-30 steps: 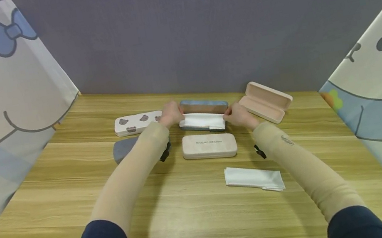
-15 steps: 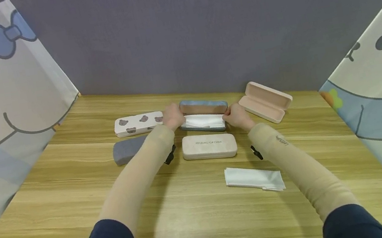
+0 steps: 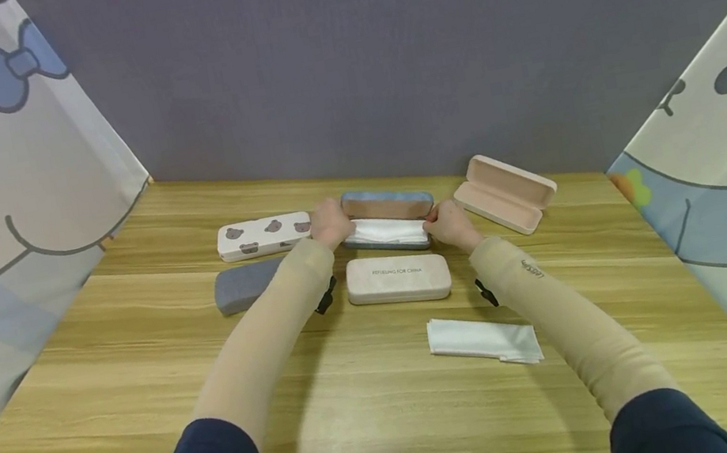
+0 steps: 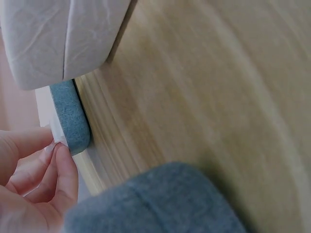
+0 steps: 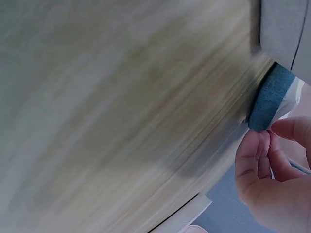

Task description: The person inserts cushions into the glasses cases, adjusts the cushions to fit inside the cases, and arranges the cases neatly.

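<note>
An opened blue glasses case [image 3: 397, 209] with a brown inner lid lies toward the back of the table. A folded white cleaning cloth [image 3: 386, 231] is in its lower half. My left hand [image 3: 330, 222] pinches the cloth's left end between thumb and fingers, right at the case's rim [image 4: 70, 114]. At the other end, my right hand [image 3: 453, 226] pinches the cloth's right corner, close against the blue case wall [image 5: 272, 99]. In the head view the case's front wall shows only as a thin strip below the cloth.
A closed cream glasses case [image 3: 398, 278] lies in front of the blue one. Leftward are a bear-print case [image 3: 264, 237] and a grey case [image 3: 245, 286], partly behind my left arm. An opened pink case [image 3: 506, 195] stands right; another white cloth [image 3: 484, 340] lies nearer.
The cloth has sunk slightly lower into the blue case, its front edge now behind the rim. My left hand has shifted a little down and right; the right hand has barely moved.
</note>
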The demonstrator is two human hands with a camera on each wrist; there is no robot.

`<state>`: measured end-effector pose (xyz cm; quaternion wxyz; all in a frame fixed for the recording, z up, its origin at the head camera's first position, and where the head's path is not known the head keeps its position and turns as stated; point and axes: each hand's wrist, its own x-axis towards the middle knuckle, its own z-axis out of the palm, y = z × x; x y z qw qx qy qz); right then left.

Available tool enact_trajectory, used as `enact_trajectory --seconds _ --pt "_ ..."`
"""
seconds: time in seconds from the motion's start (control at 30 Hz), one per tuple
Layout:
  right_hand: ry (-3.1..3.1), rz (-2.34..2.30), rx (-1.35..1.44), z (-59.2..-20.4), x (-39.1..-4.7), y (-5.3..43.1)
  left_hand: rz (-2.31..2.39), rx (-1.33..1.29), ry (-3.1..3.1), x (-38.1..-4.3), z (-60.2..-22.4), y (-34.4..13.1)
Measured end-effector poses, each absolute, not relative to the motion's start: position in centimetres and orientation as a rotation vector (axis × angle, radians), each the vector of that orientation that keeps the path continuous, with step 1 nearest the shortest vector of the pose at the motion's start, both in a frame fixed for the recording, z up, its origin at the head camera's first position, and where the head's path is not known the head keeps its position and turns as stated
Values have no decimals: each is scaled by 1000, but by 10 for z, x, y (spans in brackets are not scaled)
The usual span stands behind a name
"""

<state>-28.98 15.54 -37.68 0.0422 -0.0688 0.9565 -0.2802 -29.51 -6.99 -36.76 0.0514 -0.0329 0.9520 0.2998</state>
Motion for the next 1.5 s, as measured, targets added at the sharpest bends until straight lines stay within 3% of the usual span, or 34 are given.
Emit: enact_trajectory --seconds 0.53,0.8,1.5 --pt "2897 -958 -215 -378 -287 161 944 -203 2871 -301 -368 -78" --pt "2931 -900 -204 -373 -280 175 986 -87 2816 -289 -358 -85" --pt "2440 -1256 -5 -357 -272 171 1553 -160 2191 -285 -351 -94"
